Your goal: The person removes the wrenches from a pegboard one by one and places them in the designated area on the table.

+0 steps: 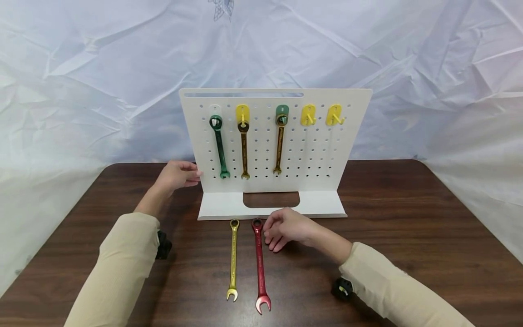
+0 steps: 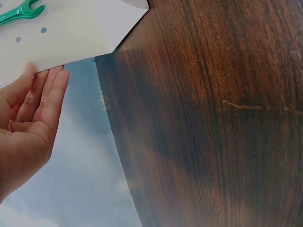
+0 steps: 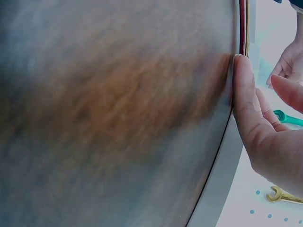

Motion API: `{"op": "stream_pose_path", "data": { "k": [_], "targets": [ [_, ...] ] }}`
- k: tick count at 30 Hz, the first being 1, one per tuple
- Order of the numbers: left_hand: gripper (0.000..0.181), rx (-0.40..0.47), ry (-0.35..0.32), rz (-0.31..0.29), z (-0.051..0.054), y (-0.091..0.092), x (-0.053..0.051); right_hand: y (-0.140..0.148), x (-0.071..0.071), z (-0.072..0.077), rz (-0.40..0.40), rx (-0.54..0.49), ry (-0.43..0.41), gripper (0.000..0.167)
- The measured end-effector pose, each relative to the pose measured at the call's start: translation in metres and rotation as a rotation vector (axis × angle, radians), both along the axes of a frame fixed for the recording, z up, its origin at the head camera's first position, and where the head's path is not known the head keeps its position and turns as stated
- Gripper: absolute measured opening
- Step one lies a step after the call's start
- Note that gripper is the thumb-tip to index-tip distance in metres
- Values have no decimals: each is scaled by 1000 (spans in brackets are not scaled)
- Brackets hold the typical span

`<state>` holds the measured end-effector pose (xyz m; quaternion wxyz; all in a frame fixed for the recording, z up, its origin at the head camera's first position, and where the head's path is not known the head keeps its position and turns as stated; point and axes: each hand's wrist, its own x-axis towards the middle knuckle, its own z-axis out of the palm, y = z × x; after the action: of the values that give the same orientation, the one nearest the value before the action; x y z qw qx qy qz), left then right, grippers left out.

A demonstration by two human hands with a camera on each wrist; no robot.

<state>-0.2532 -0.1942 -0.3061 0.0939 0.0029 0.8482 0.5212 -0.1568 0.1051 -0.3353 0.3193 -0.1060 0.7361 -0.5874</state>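
Note:
A white pegboard stands tilted on its base. My left hand holds its left edge, thumb at the front and fingers at the edge; the left wrist view shows this hand there too. My right hand, fingers loosely bent and holding nothing, is just right of the ring end of a red wrench. Left of that lies a yellow wrench. On the board hang a green wrench and two bronze-gold ones, the left and the right.
Two yellow hooks, one beside the other, are at the board's upper right with nothing hanging on them. The board's base rests on a dark wooden table. White cloth hangs behind.

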Motion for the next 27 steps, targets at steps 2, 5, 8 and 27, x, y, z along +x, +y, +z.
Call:
{"op": "stream_pose_path", "data": {
  "k": [2,5,8,27],
  "targets": [
    [31,2,-1,4,0,0,0,1,-1,1,-2,1,6,13],
    [31,3,0,7,0,1,0,2,-4,2,-3,3,21,14],
    [32,1,-2,7,0,1,0,3,-6,4,-7,3,27,15],
    [30,6,-3,11,-1,1,-1,14,-23,24,-42,-4,52,19]
  ]
}}
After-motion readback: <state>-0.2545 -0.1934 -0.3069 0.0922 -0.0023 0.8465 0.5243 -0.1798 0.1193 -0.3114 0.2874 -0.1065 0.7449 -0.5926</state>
